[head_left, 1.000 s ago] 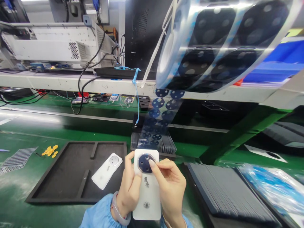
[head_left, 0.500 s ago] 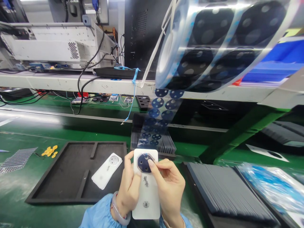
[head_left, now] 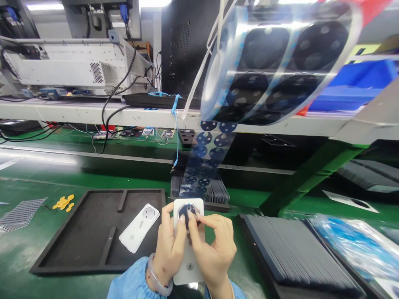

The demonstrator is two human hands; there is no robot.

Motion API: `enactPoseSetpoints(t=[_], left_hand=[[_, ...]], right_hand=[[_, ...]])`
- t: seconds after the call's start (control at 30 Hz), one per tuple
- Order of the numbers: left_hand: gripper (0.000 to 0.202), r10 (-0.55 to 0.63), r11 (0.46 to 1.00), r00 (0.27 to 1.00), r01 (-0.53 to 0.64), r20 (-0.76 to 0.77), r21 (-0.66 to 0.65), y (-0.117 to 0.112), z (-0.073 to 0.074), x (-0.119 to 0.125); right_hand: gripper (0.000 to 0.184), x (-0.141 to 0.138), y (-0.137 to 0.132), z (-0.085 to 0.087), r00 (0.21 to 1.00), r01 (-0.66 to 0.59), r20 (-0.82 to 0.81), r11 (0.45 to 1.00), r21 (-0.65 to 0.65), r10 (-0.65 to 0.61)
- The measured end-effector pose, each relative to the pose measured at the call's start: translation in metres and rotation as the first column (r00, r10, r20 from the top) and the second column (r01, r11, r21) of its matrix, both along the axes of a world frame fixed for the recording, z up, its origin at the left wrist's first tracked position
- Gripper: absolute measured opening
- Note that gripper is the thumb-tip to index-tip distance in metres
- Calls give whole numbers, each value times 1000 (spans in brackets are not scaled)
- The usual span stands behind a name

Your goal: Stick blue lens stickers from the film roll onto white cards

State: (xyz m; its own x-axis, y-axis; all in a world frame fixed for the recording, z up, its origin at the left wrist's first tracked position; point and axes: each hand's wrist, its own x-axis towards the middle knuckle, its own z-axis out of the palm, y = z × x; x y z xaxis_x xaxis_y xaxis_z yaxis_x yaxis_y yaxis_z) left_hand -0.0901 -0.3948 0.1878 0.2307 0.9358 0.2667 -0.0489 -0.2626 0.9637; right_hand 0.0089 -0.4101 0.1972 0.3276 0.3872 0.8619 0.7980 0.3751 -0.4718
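My left hand point(head_left: 171, 238) grips a white phone back cover point(head_left: 190, 272) from its left side, thumb on the front and fingers behind. A dark film sticker point(head_left: 188, 208) with holes lies over the cover's round camera area. Both thumbs press on that sticker, hiding part of it. The fingers of my right hand point(head_left: 215, 245) are curled at the cover's right edge. To the left, another white phone back cover point(head_left: 139, 229) with a silver camera ring lies tilted on a black tray point(head_left: 75, 236).
Overhead at right hangs a big roll of dark stickers point(head_left: 274, 66), its clear strip point(head_left: 205, 155) running down behind my hands. Racks of dark sheets point(head_left: 289, 249) stand at right, beside blue plastic wrap point(head_left: 355, 241). Yellow discs point(head_left: 64, 202) lie at left. A white shelf edge point(head_left: 149, 115) crosses ahead.
My left thumb has moved up onto the sticker beside my right thumb. My right hand has shifted slightly left. The view has shifted a little, and the blue cord hangs straighter.
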Motion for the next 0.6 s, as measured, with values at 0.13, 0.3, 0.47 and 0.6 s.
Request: enactPoseSetpoints(t=[0.13, 0.3, 0.47, 0.6], left_hand=[[34, 50, 999, 998, -50, 26, -2, 2, -9, -2], [36, -39, 999, 998, 39, -57, 6, 7, -2, -4], [46, -235, 964, 964, 216, -121, -153, 20, 7, 0], [57, -463, 875, 844, 388, -271, -288, 58, -4, -31]], right_hand=[[38, 0, 4, 0, 971, 234, 75, 970, -69, -229], [47, 12, 5, -3, 972, -103, -232, 939, -327, 26], [47, 19, 14, -6, 875, -367, -472, 785, -499, 108], [54, 50, 18, -21, 911, -242, -411, 759, -605, -38]])
